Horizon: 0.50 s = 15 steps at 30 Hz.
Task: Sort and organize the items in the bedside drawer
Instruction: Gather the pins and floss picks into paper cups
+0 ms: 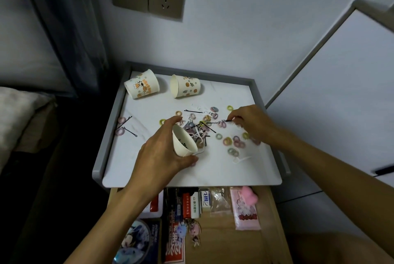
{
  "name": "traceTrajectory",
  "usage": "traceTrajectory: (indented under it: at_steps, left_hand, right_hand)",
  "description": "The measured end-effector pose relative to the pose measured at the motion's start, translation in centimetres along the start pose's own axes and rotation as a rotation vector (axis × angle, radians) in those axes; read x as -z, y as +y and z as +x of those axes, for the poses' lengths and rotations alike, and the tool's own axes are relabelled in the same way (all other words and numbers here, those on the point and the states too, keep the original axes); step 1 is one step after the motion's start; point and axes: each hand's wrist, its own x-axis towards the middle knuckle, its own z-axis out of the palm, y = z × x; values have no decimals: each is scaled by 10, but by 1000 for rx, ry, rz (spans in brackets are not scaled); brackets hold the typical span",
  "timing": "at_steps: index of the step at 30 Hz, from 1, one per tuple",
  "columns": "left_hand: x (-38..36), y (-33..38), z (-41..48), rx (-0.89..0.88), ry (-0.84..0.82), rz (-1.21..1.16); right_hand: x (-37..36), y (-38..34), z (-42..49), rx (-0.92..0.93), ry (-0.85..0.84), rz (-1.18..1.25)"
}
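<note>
A paper cup (183, 143) is gripped in the left hand (162, 154), with the thumb and fingers curled round its wall. It is held tilted just above the white tabletop (149, 106), its open mouth turned up toward the camera and its base pointing down and away. Dark marks are seen inside it, but what they are cannot be told.

To the right of this cup, a black hairpin (226, 121) is pinched between the fingertips of the right hand (253, 123). The pin's long axis runs nearly level, left to right, with its free end pointing back toward the cup.

Small coloured hair ties (233, 140) and more black pins are scattered between the cup and the right hand and just beyond it. Further pins (128, 124) lie to the cup's left.

Behind the cup, two printed cups (141, 84) (185, 86) are lying on their sides; the nearer one's mouth faces left.

In front of the cup, the open drawer (226, 242) is seen, with packets and a pink pouch (247, 214) inside.
</note>
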Motion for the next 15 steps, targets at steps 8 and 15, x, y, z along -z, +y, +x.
traceTrajectory:
  at_steps: [8,15]
  left_hand:
    - [-1,0,1,1,-5,17]
    - [-4,-1,2,-3,-7,7]
  right_hand:
    - [27,-34,-4,157,100,257]
    - [37,-122,-16,506,-101,301]
